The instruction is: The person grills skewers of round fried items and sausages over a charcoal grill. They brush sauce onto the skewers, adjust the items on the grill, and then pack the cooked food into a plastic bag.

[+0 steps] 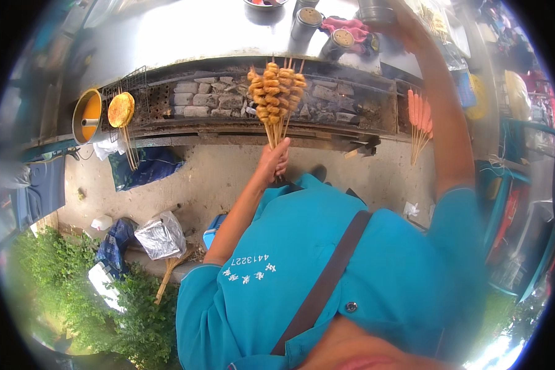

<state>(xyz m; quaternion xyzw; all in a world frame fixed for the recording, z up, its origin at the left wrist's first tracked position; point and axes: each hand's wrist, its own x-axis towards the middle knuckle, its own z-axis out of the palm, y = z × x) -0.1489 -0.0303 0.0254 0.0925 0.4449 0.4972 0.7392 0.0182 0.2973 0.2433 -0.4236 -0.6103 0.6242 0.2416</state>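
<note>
My left hand (275, 159) is closed around the lower ends of a bunch of wooden skewers. Golden, coiled pieces of food (277, 92) are threaded on them, held over the charcoal grill (203, 99). At the top right, my right hand (404, 30) is at a metal canister (375, 13) and appears to grip it; its fingers are partly hidden and blurred. Near that canister stand two shakers with perforated lids, one (306, 23) farther back and one (338, 44) close to the grill, beside a pink cloth (349, 27).
Skewered round flat cakes (121, 110) rest on a wire rack at the grill's left end, beside a pot of orange liquid (88, 115). Pink sausages on skewers (419, 111) lie at its right end. A metal bowl (264, 3) stands on the shiny counter (189, 32).
</note>
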